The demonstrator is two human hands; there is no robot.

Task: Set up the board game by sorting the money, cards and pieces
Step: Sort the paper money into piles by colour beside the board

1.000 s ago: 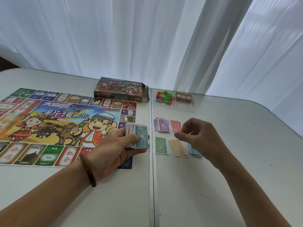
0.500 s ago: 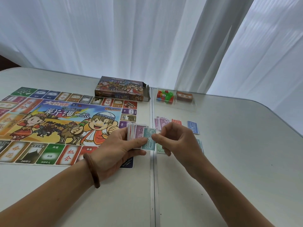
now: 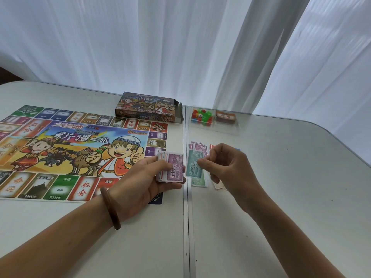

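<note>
Game board lies flat on the left of the white worktop, cartoon art facing up. Brown bracelet on the left wrist. Left hand is over the board's right edge, fingers curled round a money stack with a purple 5000 note on top and the thumb across it. A dark blue card pokes out below that hand. Game box lies behind the board, end flap open.

Just right of the worktop seam, a teal 1000 note is held above the worktop, pinched at its right edge by the right hand, thumb and fingertips closed on it. It is close to the stack but not touching it.

Sorted piles on the worktop around the right hand: purple notes behind, green notes under the teal note, and orange notes mostly hidden by the hand. At the back, a clear tray holds coloured pieces on the left and a brown card deck on the right. White curtain behind.
</note>
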